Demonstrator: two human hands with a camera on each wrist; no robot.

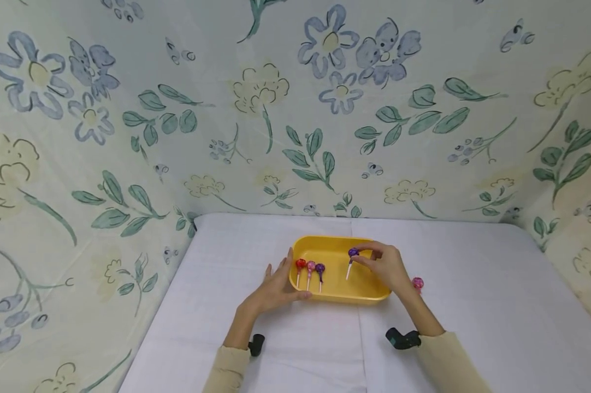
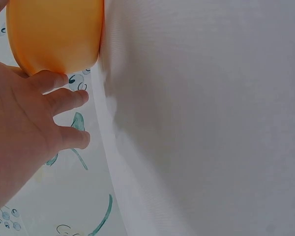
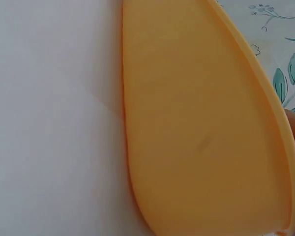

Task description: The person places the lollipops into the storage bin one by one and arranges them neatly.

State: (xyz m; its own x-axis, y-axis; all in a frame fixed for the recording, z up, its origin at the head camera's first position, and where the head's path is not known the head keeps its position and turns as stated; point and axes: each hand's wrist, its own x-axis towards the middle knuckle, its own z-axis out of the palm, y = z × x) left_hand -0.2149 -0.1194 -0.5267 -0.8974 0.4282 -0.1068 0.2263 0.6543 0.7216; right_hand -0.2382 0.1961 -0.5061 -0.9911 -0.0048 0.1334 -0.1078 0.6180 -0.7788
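A yellow tray (image 1: 332,297) stands on the white-covered table. My left hand (image 1: 275,288) rests against its left end, the thumb along the front wall; in the left wrist view its fingers (image 2: 69,101) are spread and fairly straight. Over the tray's right part, my right hand (image 1: 386,267) pinches a purple lollipop (image 1: 353,252) by its wrapped head, the white stick slanting down. In the tray's left part, a red lollipop (image 1: 301,263), a pink lollipop (image 1: 311,265) and another purple lollipop (image 1: 320,267) lie side by side. The tray wall (image 3: 206,123) hides most of the right hand in the right wrist view.
Another pink lollipop (image 1: 418,283) lies on the table right of the tray, partly behind the right wrist. Floral fabric (image 1: 295,136) hangs behind the table (image 1: 241,234) and along its sides. Each wrist carries a black camera mount (image 1: 402,339).
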